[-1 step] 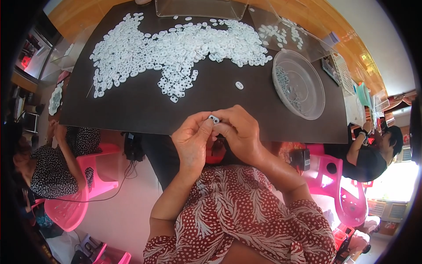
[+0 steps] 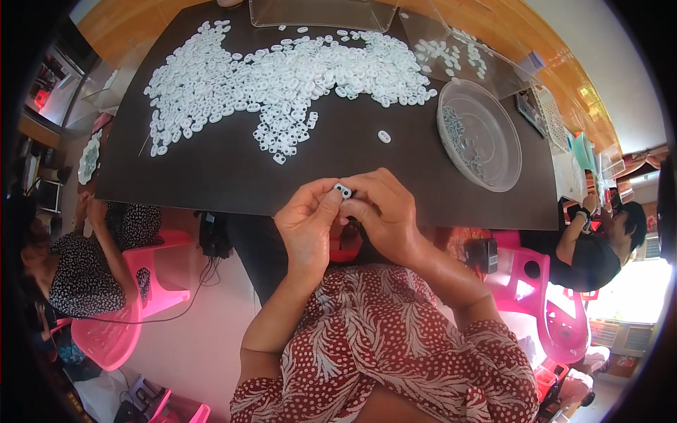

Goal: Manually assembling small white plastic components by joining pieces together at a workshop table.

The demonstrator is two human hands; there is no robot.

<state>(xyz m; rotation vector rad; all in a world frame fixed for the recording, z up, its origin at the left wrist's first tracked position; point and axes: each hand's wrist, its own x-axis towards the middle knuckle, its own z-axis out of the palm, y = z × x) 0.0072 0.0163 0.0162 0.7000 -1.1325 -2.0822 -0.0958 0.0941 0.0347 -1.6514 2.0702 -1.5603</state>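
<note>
My left hand (image 2: 308, 227) and my right hand (image 2: 386, 211) meet at the near edge of the dark table (image 2: 211, 173). Together their fingertips pinch a small white plastic piece with two holes (image 2: 343, 190). A wide heap of the same white pieces (image 2: 282, 77) is spread across the far half of the table. One loose piece (image 2: 383, 136) lies alone between the heap and my hands. To the right stands a clear round bowl (image 2: 493, 180) with small grey metal parts in it.
Clear plastic trays stand at the back edge (image 2: 321, 13), and another one (image 2: 451, 53) holds a few white pieces. A person in dotted clothing (image 2: 92, 261) sits at the left on a pink chair. Another person in dark clothing (image 2: 592, 247) sits at the right.
</note>
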